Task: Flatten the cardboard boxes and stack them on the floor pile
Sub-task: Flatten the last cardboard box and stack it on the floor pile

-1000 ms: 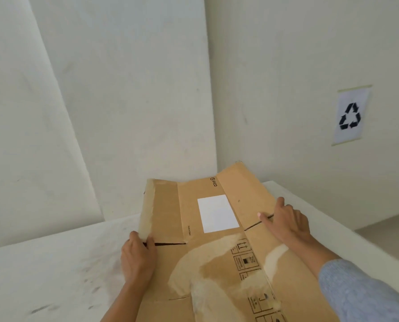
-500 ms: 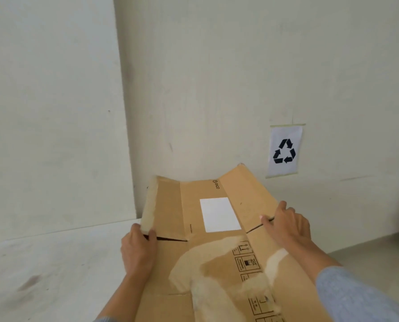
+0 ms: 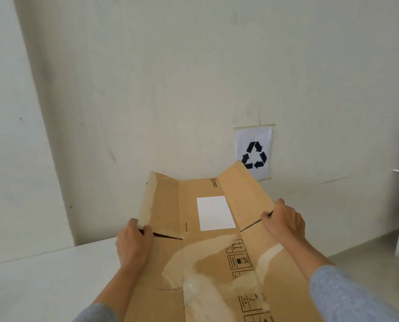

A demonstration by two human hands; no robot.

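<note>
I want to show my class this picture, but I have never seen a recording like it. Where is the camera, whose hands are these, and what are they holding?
There is no machine here. The camera sits on a person's head and looks forward and down, so you see their own two bare hands. The left hand and right hand each grip a side edge of a flattened cardboard box, holding it out in front. It carries a blank white label and printed handling symbols. Below on the left is a white surface. On the wall behind hangs a taped recycling sign. The floor pile is not visible.
</note>
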